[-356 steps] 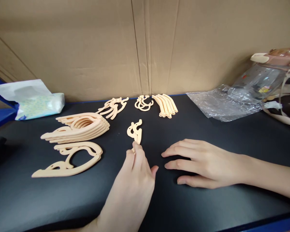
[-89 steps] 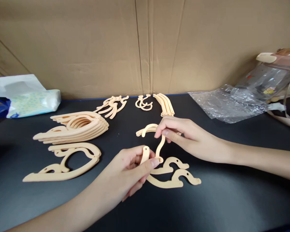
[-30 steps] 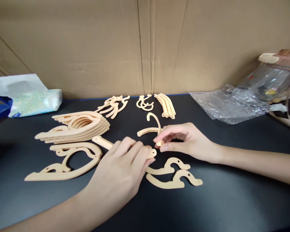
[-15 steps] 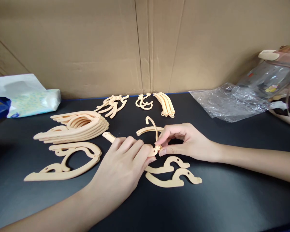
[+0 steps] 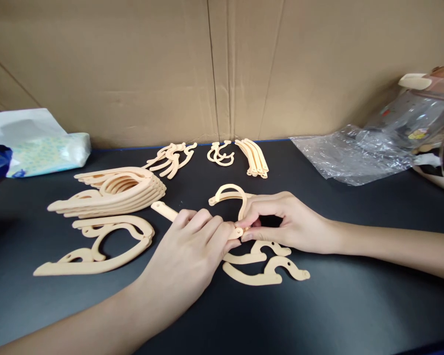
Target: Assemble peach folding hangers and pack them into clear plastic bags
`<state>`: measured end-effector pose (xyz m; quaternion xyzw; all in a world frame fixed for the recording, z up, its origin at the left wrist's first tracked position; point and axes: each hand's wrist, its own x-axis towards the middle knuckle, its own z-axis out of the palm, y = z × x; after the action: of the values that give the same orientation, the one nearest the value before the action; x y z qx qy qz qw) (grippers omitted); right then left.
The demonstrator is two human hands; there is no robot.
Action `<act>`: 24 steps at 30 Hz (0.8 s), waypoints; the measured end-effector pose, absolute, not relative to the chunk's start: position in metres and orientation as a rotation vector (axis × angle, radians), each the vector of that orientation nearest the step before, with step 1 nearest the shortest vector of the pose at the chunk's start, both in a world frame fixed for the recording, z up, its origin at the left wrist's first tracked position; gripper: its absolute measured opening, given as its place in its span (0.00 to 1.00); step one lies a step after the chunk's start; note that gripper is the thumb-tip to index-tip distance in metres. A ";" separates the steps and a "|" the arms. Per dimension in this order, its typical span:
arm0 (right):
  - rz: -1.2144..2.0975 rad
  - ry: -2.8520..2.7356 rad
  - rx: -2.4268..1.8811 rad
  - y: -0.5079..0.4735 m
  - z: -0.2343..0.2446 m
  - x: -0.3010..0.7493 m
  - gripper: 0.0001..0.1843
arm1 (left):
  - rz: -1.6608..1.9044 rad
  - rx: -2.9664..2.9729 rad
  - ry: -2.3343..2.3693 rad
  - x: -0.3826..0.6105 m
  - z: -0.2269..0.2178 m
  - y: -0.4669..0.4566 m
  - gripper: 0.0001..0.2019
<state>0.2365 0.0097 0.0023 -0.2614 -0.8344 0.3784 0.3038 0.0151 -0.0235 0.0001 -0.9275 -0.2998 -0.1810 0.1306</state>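
Note:
My left hand (image 5: 198, 246) is closed around a beige hanger arm (image 5: 164, 211), whose far end sticks out to the left and whose holed end shows at the fingertips. Between the thumb and fingers of my right hand (image 5: 277, 219) is the base of a beige hanger hook (image 5: 232, 190), its curve standing up. The hook's base meets the arm's holed end; my fingers hide the joint. Behind the hook lies another curved bar (image 5: 217, 198), partly covered by my right hand. Two wavy hanger pieces (image 5: 251, 280) rest on the table just below my hands.
Folded hangers form a stack (image 5: 107, 195) at the left, with one more folded hanger (image 5: 96, 267) in front. Along the back lie loose wavy pieces (image 5: 173, 160), hooks (image 5: 221, 155) and curved bars (image 5: 252, 158). A tissue pack (image 5: 48, 153), clear plastic bag (image 5: 351, 153) and bottle (image 5: 410, 118) flank them.
The hook has turned, so its curve now faces me more broadly and opens to the left. Both hands keep their hold in nearly the same place.

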 end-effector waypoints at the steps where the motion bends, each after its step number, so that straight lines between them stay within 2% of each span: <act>1: 0.956 -2.242 -0.674 0.009 0.003 0.237 0.03 | -0.523 -2.692 -0.871 0.015 0.000 -0.024 0.15; 5: 0.871 -2.252 -0.647 0.008 0.002 0.236 0.03 | -0.518 -2.647 -0.859 0.014 0.001 -0.024 0.13; 9: 0.913 -2.173 -0.680 0.006 0.003 0.235 0.11 | -0.544 -2.596 -0.885 0.014 0.004 -0.025 0.09; 12: 0.945 -2.148 -0.680 0.005 0.004 0.234 0.12 | -0.582 -2.535 -0.912 0.015 0.007 -0.028 0.06; 16: 0.899 -2.150 -0.621 0.003 0.003 0.235 0.14 | -0.646 -2.530 -0.976 0.016 0.012 -0.037 0.07; 19: 0.800 -2.170 -0.569 0.002 0.001 0.236 0.14 | -0.688 -2.748 -1.258 0.016 0.016 -0.042 0.09; 24: 0.730 -2.220 -0.526 0.000 -0.001 0.236 0.13 | -0.775 -3.387 -2.236 0.015 0.022 -0.037 0.12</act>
<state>0.2363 -0.0001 -0.0011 -0.2045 -0.8629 0.2837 0.3647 0.0155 -0.0366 0.0220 -0.7212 -0.4762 -0.1650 -0.4753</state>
